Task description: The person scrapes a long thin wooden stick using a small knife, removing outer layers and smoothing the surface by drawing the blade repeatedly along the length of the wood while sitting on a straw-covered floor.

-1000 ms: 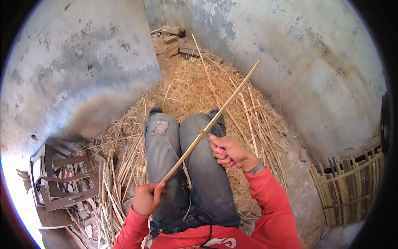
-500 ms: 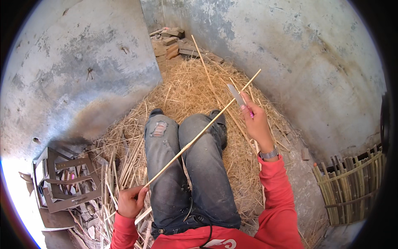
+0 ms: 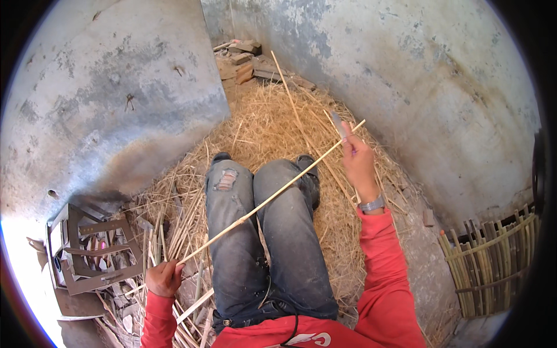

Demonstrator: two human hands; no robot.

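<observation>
A long, thin, pale bamboo strip (image 3: 261, 207) slants across my thighs, from low on the left up to the far right, with a knot partway along. My left hand (image 3: 164, 277) is closed round its lower part, beside my left hip. My right hand (image 3: 361, 165) grips a knife, its handle mostly hidden in the fingers. The knife's grey blade (image 3: 337, 124) points away from me and crosses the strip close to its far end. The thumb lies near the blade where the two meet.
Straw-like shavings (image 3: 255, 127) cover the floor round my legs, with loose strips among them. A broken wooden frame (image 3: 104, 255) stands at left, a slatted bamboo basket (image 3: 493, 261) at right. Bricks (image 3: 243, 61) lie at the back between worn walls (image 3: 400, 87).
My left hand has moved left and slightly down, drawing the strip along. The knife now crosses the strip nearer its far end, and my right hand has shifted slightly right.
</observation>
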